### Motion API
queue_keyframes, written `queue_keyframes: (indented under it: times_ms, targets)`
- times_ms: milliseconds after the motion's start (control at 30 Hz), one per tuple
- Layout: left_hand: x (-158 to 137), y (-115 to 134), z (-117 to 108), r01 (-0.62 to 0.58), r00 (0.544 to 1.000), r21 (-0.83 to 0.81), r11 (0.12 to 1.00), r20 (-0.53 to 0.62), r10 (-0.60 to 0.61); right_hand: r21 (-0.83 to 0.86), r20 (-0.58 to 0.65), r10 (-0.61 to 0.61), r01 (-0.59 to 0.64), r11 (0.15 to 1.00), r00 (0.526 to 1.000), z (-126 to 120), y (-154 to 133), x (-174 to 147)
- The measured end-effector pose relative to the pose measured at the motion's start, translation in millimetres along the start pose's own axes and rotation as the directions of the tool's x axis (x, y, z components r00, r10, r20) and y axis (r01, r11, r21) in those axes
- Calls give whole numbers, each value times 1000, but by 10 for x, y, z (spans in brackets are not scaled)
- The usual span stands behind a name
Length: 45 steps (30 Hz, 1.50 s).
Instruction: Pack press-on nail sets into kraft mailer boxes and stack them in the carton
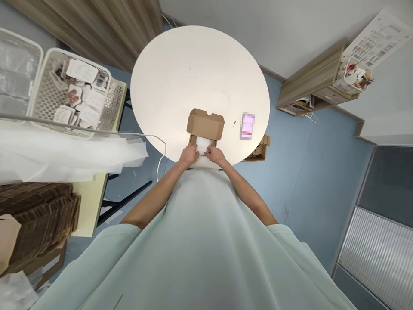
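A small brown cardboard box (205, 125) stands near the front edge of the round white table, its lid flap raised on the far side. Inside it lies a white sheet or packet (203, 144); its exact kind is unclear. My left hand (189, 155) is at the box's left side, fingers closed on the white piece's left edge. At the right side, my right hand (215, 155) has its fingers curled and pinched at the other edge. Both hands partly hide the box's near side.
The round table (167, 64) carries a blurred pink item (247, 125) on the right. Below its right edge sits a carton of small boxes (257, 153). On a left side table are a basket of cards (111, 99), white sheets (64, 157), a cable and stacked flat cardboard (45, 219).
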<state>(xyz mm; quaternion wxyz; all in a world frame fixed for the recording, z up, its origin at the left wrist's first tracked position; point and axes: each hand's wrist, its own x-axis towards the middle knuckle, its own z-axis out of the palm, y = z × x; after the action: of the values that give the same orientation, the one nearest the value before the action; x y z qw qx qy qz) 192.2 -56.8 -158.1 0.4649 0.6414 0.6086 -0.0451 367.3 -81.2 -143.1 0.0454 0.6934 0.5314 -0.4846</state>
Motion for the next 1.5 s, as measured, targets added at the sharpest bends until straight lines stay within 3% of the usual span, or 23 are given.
queue_keyframes:
  times_ms: [67,133,233,300,500,767,967,1167,1367,1500]
  targets:
    - [-2,-1,-43,2,999,-24,1000,-50,-4,69,-50,13,-10,998,999,-47,7,-25]
    - [33,10,-119,-24,988,-74,997,-154,12,170,-186,47,-15,985,981,-133,37,-46]
    - [196,44,-278,-97,945,-162,982,-326,40,313,-414,145,-9,950,899,-313,108,-18]
    - [361,76,-392,-96,927,-224,970,-374,5,403,-460,214,-12,915,862,-432,146,57]
    - [722,156,-654,90,969,-438,895,-170,-181,611,-288,247,-21,791,925,-643,116,316]
    - [755,303,-827,41,990,-503,863,-95,-102,644,-324,178,78,761,929,-865,-12,327]
    - [706,455,-940,-58,992,-499,865,-126,-6,611,-406,95,193,768,909,-1004,-43,291]
    - [540,432,-849,-76,989,-439,895,-147,11,497,-434,7,232,836,901,-915,46,78]
    - [250,298,-508,-135,975,-317,939,-210,70,419,-432,-53,253,872,900,-613,273,-204]
    - [28,207,-319,-183,965,-250,951,-231,126,360,-378,-44,191,913,925,-385,438,-309]
